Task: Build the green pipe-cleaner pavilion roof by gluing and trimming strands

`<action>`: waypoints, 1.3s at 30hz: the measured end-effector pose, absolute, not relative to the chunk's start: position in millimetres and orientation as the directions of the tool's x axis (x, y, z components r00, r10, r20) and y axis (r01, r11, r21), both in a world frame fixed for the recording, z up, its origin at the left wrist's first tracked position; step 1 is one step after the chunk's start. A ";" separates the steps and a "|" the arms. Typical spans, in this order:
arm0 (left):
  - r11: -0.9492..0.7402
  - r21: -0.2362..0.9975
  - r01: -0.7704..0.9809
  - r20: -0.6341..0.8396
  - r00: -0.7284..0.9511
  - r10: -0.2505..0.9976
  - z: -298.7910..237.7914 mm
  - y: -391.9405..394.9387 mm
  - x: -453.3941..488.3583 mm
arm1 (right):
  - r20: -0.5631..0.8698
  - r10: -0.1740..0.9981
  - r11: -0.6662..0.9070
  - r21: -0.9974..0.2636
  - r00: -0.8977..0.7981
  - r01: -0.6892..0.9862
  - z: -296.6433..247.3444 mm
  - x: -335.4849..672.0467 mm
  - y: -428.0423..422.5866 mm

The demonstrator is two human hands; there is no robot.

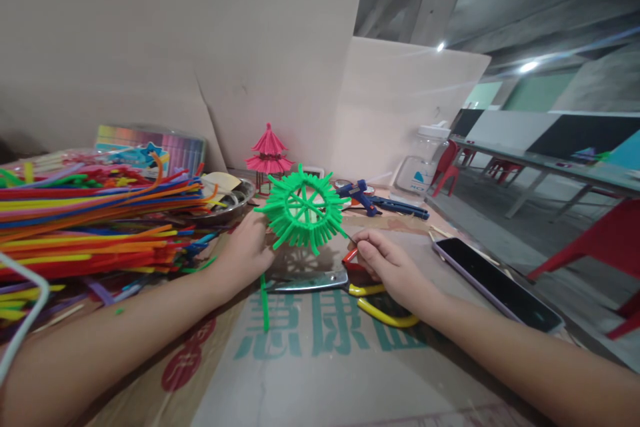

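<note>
A green fuzzy pipe-cleaner wheel [280, 213], with spokes in its ring and short strands fanning outward, is held up over the work surface. My left hand [250, 247] is closed on its left edge; the fingertips are partly hidden. Below that hand a green pipe cleaner [265, 307] hangs or lies. My right hand [383, 257] pinches the thin dark end of a strand at the wheel's lower right. Scissors [310, 281] with yellow handles lie under the wheel, beside my right hand. A red piece by my right fingers is partly covered.
Bundles of coloured pipe cleaners [100, 207] fill the left side, near a marker set [180, 153] and a metal bowl [245, 195]. Behind stand a pink pagoda-like figure [269, 150], a blue glue gun [363, 197] and a clear bottle [420, 163]. A phone [495, 283] lies right.
</note>
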State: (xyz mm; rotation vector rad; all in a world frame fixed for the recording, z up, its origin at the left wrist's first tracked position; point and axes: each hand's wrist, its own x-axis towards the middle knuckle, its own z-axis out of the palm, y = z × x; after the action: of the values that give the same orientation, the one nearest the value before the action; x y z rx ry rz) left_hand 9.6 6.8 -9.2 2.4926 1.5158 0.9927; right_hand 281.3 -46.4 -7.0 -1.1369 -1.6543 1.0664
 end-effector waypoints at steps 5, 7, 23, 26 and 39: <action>-0.485 0.368 0.793 0.476 0.287 0.831 -6.6 4.9 11.7 | 0.195 0.955 0.249 -0.937 -0.223 0.244 -6.0 281.3 -45.9; -0.488 0.365 0.793 0.469 0.296 0.832 -5.2 3.9 12.2 | 0.206 0.952 0.259 -0.936 -0.227 0.238 -5.9 281.6 -45.5; -0.501 0.378 0.778 0.477 0.300 0.826 -5.2 4.8 12.0 | 0.188 0.955 0.245 -0.935 -0.230 0.255 -6.3 281.1 -44.7; -0.514 0.372 0.773 0.481 0.313 0.819 -4.5 4.1 11.9 | 0.199 0.955 0.255 -0.929 -0.220 0.266 -6.4 281.4 -44.1; -0.563 0.406 0.720 0.533 0.314 0.786 -3.8 3.3 12.7 | 0.183 0.956 0.239 -0.940 -0.230 0.245 -7.6 282.4 -44.1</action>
State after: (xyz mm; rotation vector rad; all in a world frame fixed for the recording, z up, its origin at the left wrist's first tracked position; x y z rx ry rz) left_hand 12.7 3.3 -3.8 2.4698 1.4195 1.0867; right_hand 282.4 -44.1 -7.6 -1.1323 -1.6585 1.0487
